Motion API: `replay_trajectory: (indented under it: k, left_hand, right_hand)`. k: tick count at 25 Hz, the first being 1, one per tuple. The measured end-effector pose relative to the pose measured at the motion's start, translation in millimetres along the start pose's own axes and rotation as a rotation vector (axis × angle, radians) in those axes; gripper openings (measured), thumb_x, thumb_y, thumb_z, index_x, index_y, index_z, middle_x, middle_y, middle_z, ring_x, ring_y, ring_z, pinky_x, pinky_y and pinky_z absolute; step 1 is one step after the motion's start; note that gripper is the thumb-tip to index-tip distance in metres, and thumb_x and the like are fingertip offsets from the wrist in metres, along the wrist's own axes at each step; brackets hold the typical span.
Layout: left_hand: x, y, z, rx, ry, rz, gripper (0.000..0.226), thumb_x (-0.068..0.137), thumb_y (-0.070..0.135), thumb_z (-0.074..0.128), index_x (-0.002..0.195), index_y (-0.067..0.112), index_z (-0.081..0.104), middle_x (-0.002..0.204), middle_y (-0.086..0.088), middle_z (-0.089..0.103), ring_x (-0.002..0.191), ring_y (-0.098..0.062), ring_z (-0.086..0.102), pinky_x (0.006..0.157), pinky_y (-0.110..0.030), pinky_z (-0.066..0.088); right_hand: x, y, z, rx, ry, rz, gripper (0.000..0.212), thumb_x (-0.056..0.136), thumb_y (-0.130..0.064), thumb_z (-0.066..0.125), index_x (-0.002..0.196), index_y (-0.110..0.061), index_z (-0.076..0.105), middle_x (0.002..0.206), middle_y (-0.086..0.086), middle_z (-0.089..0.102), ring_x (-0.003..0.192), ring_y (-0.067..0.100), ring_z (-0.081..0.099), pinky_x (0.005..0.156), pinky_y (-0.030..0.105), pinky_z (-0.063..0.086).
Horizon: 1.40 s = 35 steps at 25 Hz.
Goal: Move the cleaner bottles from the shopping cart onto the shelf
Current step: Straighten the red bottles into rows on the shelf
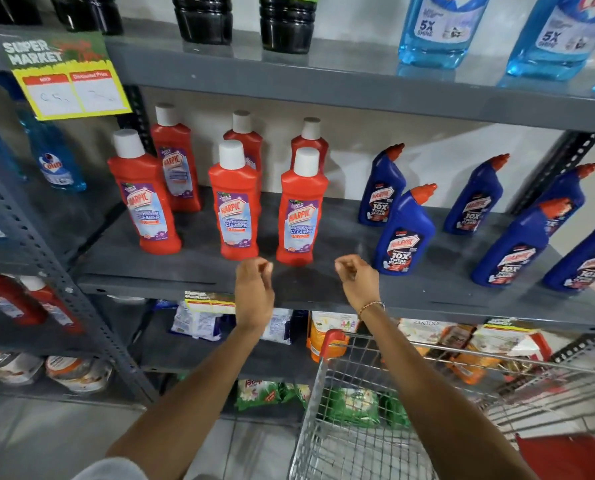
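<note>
Several red cleaner bottles with white caps stand on the grey middle shelf [323, 289], the nearest one [301, 216] just beyond my hands. To the right stand several blue bottles with orange nozzles [405, 233]. My left hand [254, 289] and my right hand [356, 277] hover at the shelf's front edge, fingers loosely curled, nothing in either. The wire shopping cart [375, 427] sits low at the right; no bottle shows in the part of its basket I see.
The top shelf [323, 81] carries dark bottles and light blue glass-cleaner bottles. A yellow price sign [71, 77] hangs at the left. Packets and pouches fill the lower shelves. Another rack with bottles stands to the left.
</note>
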State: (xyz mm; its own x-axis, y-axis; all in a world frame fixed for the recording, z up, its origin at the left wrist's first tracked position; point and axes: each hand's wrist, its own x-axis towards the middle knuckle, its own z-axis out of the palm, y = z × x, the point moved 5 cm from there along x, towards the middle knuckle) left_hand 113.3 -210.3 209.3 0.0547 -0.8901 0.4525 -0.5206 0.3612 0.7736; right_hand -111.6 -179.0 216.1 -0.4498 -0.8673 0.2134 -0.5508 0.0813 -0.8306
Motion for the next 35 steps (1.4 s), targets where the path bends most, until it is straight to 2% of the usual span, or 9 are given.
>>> replay_trajectory:
  k: [3, 6, 8, 10, 12, 15, 21, 31, 35]
  left_hand:
    - [-34.5, 41.0, 48.9, 0.094, -0.184, 0.23, 0.018, 0.093, 0.018, 0.048, 0.101, 0.004, 0.057, 0.1, -0.015, 0.062, 0.09, -0.029, 0.056, 0.079, -0.042, 0.047]
    - [-57.6, 50.3, 93.3, 0.301, -0.39, 0.337, 0.045, 0.093, 0.026, 0.048, 0.131, 0.002, 0.047, 0.137, -0.018, 0.052, 0.13, -0.034, 0.046, 0.11, -0.045, 0.035]
    - [-63.9, 44.7, 108.9, 0.48, -0.454, 0.424, 0.054, 0.092, 0.035, 0.047, 0.136, 0.003, 0.042, 0.143, -0.015, 0.047, 0.136, -0.031, 0.04, 0.113, -0.044, 0.028]
    - [-62.2, 37.8, 115.3, 0.57, -0.496, 0.434, 0.058, 0.092, 0.04, 0.044, 0.137, 0.005, 0.04, 0.146, -0.012, 0.045, 0.137, -0.029, 0.038, 0.113, -0.043, 0.029]
    - [-60.7, 34.0, 117.3, 0.621, -0.518, 0.421, 0.058, 0.091, 0.04, 0.045, 0.138, 0.006, 0.039, 0.146, -0.011, 0.044, 0.138, -0.028, 0.038, 0.112, -0.042, 0.031]
    - [-62.4, 33.8, 117.7, 0.654, -0.529, 0.405, 0.058, 0.092, 0.042, 0.04, 0.139, 0.008, 0.038, 0.147, -0.009, 0.044, 0.138, -0.027, 0.038, 0.111, -0.04, 0.032]
    - [-65.9, 36.8, 114.7, 0.66, -0.512, 0.408, 0.061, 0.094, 0.046, 0.028, 0.14, 0.008, 0.035, 0.148, -0.009, 0.042, 0.139, -0.027, 0.035, 0.113, -0.039, 0.028]
    - [-65.8, 40.3, 112.6, 0.654, -0.518, 0.398, 0.057, 0.094, 0.041, 0.04, 0.14, 0.007, 0.036, 0.147, -0.009, 0.042, 0.139, -0.027, 0.035, 0.113, -0.041, 0.029]
    - [-65.6, 41.3, 112.8, 0.669, -0.509, 0.409, 0.059, 0.093, 0.045, 0.033, 0.139, 0.008, 0.037, 0.146, -0.009, 0.044, 0.138, -0.027, 0.038, 0.112, -0.041, 0.031]
  right_hand:
    - [-10.1, 17.2, -42.7, -0.005, 0.151, -0.074, 0.005, 0.087, -0.014, 0.061, 0.089, -0.011, 0.066, 0.076, 0.005, 0.069, 0.065, 0.011, 0.057, 0.057, 0.003, 0.039]
    - [-14.0, 45.0, -94.2, 0.03, 0.387, -0.062, 0.006, 0.086, -0.013, 0.061, 0.088, -0.011, 0.066, 0.079, 0.002, 0.064, 0.065, 0.019, 0.059, 0.061, 0.014, 0.04]
    - [-7.4, 65.0, -121.9, 0.059, 0.47, -0.032, 0.008, 0.086, -0.008, 0.058, 0.092, -0.008, 0.063, 0.089, 0.007, 0.06, 0.076, 0.028, 0.061, 0.067, 0.03, 0.047]
    - [9.3, 79.8, -133.0, 0.111, 0.377, 0.049, 0.022, 0.087, -0.008, 0.059, 0.109, -0.007, 0.057, 0.106, 0.013, 0.059, 0.092, 0.027, 0.061, 0.079, 0.035, 0.049]
    - [26.1, 84.0, -126.6, 0.249, 0.15, 0.149, 0.046, 0.087, -0.006, 0.061, 0.129, -0.007, 0.044, 0.13, 0.012, 0.053, 0.114, 0.02, 0.053, 0.096, 0.036, 0.047]
    - [40.6, 83.6, -113.8, 0.292, -0.027, 0.18, 0.058, 0.084, -0.002, 0.063, 0.135, -0.004, 0.036, 0.136, 0.015, 0.051, 0.124, 0.026, 0.05, 0.105, 0.043, 0.043]
    - [45.8, 90.7, -112.0, 0.323, 0.018, 0.253, 0.045, 0.08, 0.0, 0.066, 0.122, -0.005, 0.05, 0.123, 0.013, 0.063, 0.111, 0.022, 0.06, 0.092, 0.031, 0.049]
    - [50.8, 86.2, -105.0, 0.283, -0.024, 0.247, 0.045, 0.082, -0.002, 0.066, 0.124, -0.007, 0.051, 0.124, 0.011, 0.063, 0.114, 0.023, 0.059, 0.097, 0.037, 0.049]
    - [52.3, 84.3, -102.9, 0.286, -0.037, 0.236, 0.045, 0.082, -0.003, 0.066, 0.124, -0.009, 0.05, 0.125, 0.01, 0.062, 0.115, 0.023, 0.059, 0.098, 0.037, 0.048]
